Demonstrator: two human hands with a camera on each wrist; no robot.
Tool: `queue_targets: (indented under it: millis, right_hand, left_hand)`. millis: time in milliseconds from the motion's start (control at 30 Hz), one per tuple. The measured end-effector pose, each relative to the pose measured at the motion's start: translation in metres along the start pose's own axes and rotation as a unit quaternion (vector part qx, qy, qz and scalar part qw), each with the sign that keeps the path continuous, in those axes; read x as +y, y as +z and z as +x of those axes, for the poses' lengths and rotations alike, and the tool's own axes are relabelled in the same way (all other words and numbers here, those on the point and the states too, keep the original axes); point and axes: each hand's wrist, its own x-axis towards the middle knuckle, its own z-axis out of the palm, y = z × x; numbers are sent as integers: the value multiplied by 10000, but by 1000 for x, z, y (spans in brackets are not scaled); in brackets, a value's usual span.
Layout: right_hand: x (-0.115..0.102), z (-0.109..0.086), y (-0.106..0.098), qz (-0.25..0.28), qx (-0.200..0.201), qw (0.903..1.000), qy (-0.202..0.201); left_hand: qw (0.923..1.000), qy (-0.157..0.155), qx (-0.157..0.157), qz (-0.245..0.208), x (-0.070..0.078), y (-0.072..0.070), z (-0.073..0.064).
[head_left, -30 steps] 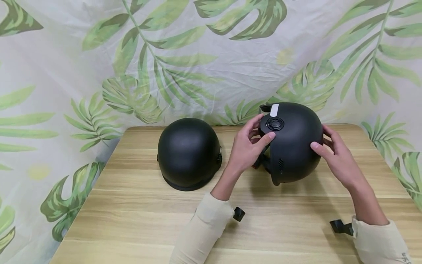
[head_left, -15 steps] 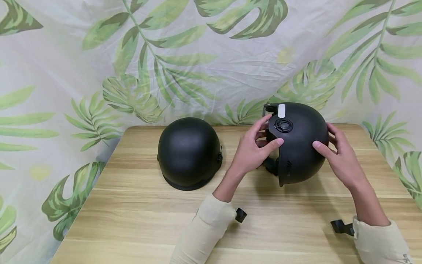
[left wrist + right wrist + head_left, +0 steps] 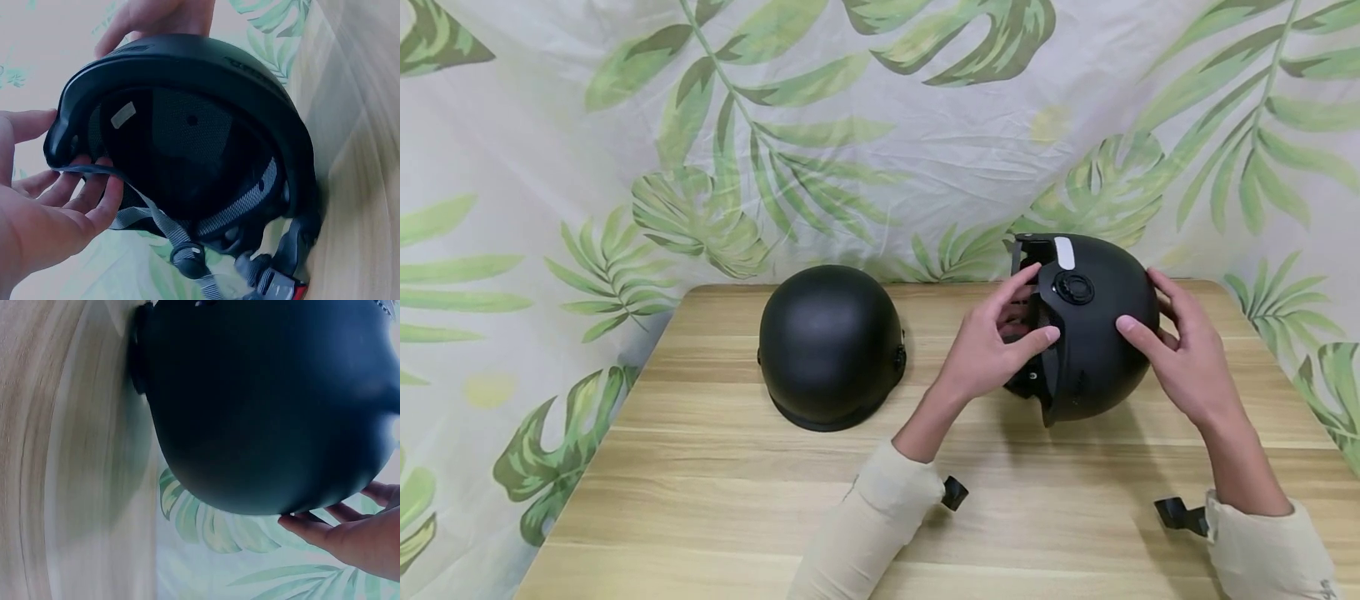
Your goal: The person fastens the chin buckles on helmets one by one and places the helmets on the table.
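Both hands hold a black helmet [image 3: 1108,367] on its side, its hollow facing left. The left hand [image 3: 987,354] grips the rim, thumb outside and fingers inside, as the left wrist view shows. At the crown, the right hand [image 3: 1195,362] holds the rounded shell with spread, bent fingers. A round disc [image 3: 1074,287] and a white sticker [image 3: 1065,253] mark the upper side. Inside are a dark lining [image 3: 190,134] and a grey chin strap [image 3: 165,222], with a red-tipped buckle [image 3: 284,287] hanging low. Whether the underside touches the table cannot be told.
A second black helmet [image 3: 829,350] stands crown up on the wooden table [image 3: 700,492], left of the held one. Behind the table hangs a leaf-patterned cloth [image 3: 820,192]. Small black mounts [image 3: 1180,517] stick out from both sleeve cuffs.
The held helmet has shifted a little to the right and turned, so more of its hollow shows. Both hands have moved along with it. The second helmet has stayed put.
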Motion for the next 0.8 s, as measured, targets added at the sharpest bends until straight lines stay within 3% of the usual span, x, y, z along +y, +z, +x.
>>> queue_targets:
  millis: [233,433,633,800]
  right_hand:
    - [1,0,2,-66,-290,9996,28]
    - [4,2,7,313,-677,9972,75]
    - [5,1,7,380,-726,9966,-36]
    - [5,0,5,254,-668,9974,-104]
  left_hand:
    - [9995,83,-144,266,-1,1,1]
    - [9978,82,-355,549,-2,-5,4]
    - [9970,51,-417,653,-1,-12,5]
    - [9964,-179,-99,822,-3,-17,4]
